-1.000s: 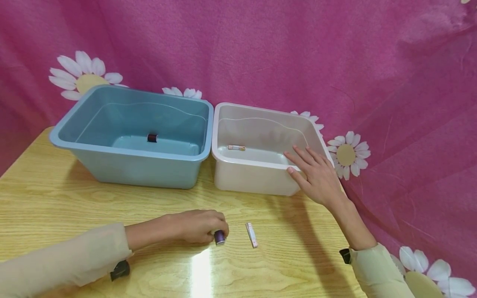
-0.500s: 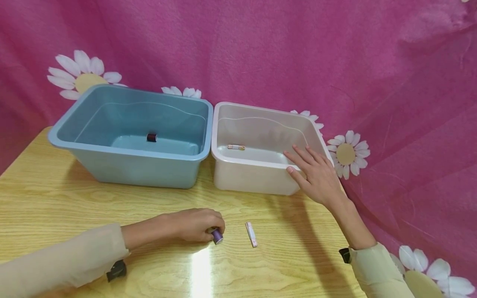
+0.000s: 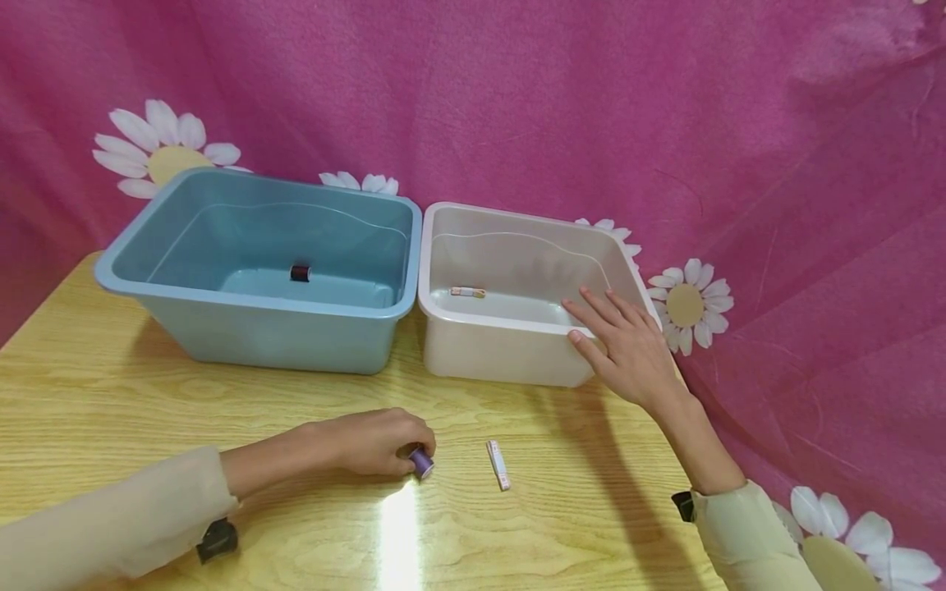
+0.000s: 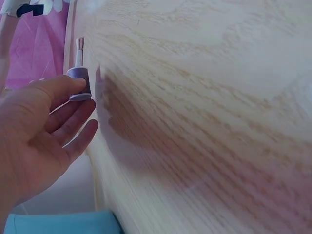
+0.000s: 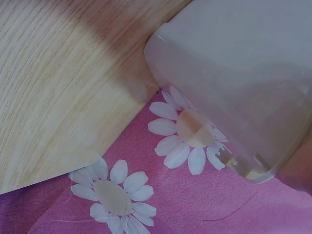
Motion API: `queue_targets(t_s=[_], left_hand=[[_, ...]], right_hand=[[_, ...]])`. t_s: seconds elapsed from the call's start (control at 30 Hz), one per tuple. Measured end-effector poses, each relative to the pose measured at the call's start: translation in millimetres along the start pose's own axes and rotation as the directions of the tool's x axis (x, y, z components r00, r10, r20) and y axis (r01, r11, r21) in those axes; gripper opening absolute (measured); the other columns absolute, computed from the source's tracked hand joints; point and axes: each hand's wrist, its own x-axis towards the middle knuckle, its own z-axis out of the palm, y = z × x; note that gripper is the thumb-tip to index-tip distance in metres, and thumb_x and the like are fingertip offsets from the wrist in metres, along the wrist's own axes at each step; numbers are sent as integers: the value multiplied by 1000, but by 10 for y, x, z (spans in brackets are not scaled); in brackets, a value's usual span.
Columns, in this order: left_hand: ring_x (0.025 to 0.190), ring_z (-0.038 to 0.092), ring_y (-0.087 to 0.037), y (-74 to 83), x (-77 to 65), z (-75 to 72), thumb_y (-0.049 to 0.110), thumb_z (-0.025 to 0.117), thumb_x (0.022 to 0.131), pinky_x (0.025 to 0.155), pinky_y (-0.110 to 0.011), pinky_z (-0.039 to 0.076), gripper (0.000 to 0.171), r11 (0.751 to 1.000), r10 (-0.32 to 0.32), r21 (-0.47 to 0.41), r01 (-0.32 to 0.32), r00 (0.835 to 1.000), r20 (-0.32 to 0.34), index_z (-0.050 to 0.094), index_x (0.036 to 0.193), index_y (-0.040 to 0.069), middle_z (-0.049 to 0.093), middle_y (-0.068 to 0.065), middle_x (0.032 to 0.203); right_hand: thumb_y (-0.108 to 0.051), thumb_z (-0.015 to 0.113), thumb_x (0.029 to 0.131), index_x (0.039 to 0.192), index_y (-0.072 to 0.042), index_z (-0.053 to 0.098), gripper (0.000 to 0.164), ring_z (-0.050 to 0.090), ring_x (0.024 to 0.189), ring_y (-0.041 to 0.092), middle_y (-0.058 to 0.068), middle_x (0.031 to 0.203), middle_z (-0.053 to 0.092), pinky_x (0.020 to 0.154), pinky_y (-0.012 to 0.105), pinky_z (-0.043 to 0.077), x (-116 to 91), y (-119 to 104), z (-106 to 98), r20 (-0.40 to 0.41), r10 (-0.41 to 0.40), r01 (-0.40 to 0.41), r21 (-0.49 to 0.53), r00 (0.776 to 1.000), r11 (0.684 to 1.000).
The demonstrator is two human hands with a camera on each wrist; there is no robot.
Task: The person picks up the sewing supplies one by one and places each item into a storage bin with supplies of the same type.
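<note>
A purple thread spool [image 3: 422, 463] is pinched between the thumb and fingers of my left hand [image 3: 377, 443], just above the table in front of the bins. The left wrist view shows the same spool [image 4: 79, 84] held at the fingertips. To the right of it on the table lies a folded white measuring tape [image 3: 498, 465]. My right hand [image 3: 631, 353] rests with spread fingers on the front right rim of the white bin [image 3: 510, 353]. In the right wrist view only a blurred part of this hand [image 5: 297, 165] shows at the right edge.
The blue bin [image 3: 281, 328] stands left of the white one, with a dark brown thread spool [image 3: 300, 273] inside. Another folded measuring tape [image 3: 468, 292] lies in the white bin. A pink flowered cloth [image 3: 517, 107] hangs behind the wooden table [image 3: 473, 542].
My left hand has moved slightly left and back with the purple spool, lifting it a little off the table. The right hand stays where it was on the white bin.
</note>
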Motion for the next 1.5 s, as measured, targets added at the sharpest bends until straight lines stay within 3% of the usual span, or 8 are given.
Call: queue_targets(t_s=[0.4,0.73,1.23,1.5], left_hand=[[89,59,-1,75,-141,-171,9,69,94,81,-21,51,12,1000,-14,-24,12,995,-96,73,104,12,66,10,100],[91,60,-4,135,-310,-367,5,70,92,82,-29,54,14,999,17,37,-10,983,-183,72,105,9,68,6,101],[88,61,-9,220,-599,-609,2,73,89,78,-28,54,19,998,14,69,9,947,-320,72,107,9,67,6,102],[86,63,-9,308,-699,-761,2,79,84,76,-29,56,24,986,58,164,10,912,-406,72,106,7,69,3,101]], right_hand=[[-46,48,103,149,-27,49,50,32,142,38,3,156,40,107,63,26,1,0,2,1,1,-1,-4,1000,1000],[-46,47,103,149,-27,49,50,32,142,38,2,157,39,107,63,26,-2,8,11,1,1,-1,-5,1000,1000],[-46,47,103,149,-28,49,50,31,143,36,3,156,39,107,62,26,16,-1,-10,8,1,-1,-8,1000,1000],[-46,47,103,149,-28,49,50,30,144,36,2,157,38,109,62,25,2,5,-7,12,6,-6,-12,1000,1000]])
